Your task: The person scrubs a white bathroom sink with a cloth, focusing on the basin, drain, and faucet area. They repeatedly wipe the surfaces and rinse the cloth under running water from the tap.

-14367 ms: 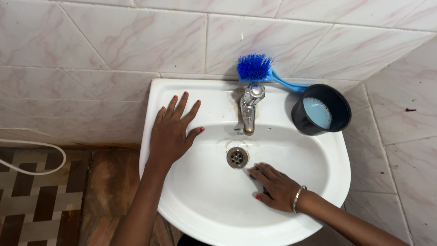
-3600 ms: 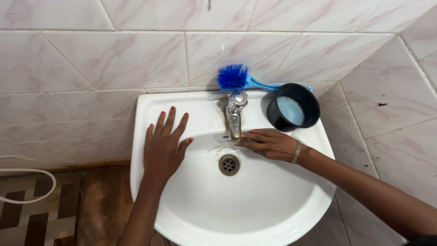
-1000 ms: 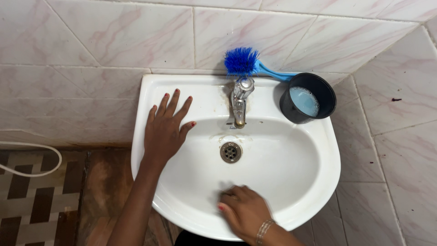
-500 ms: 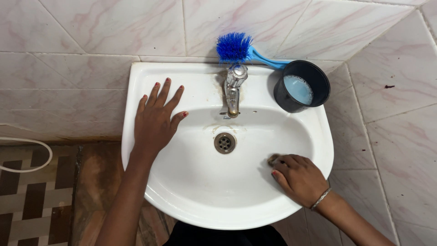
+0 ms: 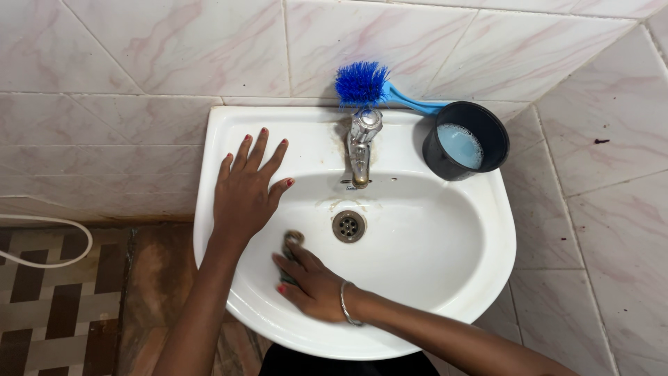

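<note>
Nearest to the camera, the front rim of the white sink (image 5: 445,317) is being crossed by the right forearm, which is coming in from the lower right. A thin bangle (image 5: 344,303) is being worn at that wrist. The right hand (image 5: 313,282) is being pressed on the left inner slope of the basin, and its fingers (image 5: 287,263) are being clenched over a small dark scrub pad (image 5: 292,239). Only the far end of the pad is being shown beyond the fingertips; it is looking dark and worn, and its exact shape cannot be told. The pad is lying just left of the metal drain (image 5: 348,225) and near to the left wrist.

The right half of the basin is being left open, with bare white surface up to the right rim. On the left side, the room is being narrowed by the left hand (image 5: 245,191), which is being laid flat on the left rim with its fingers (image 5: 259,148) released and spread, grasping nothing.

Behind the drain, the chrome tap (image 5: 360,147) is being seen upright at the back edge, with brownish stains around its foot. At the back right corner, a black cup (image 5: 465,141) with foamy bluish water is being kept on the ledge. A blue brush (image 5: 367,85) is being rested behind the tap, against the pink marbled wall tiles (image 5: 167,49).
</note>
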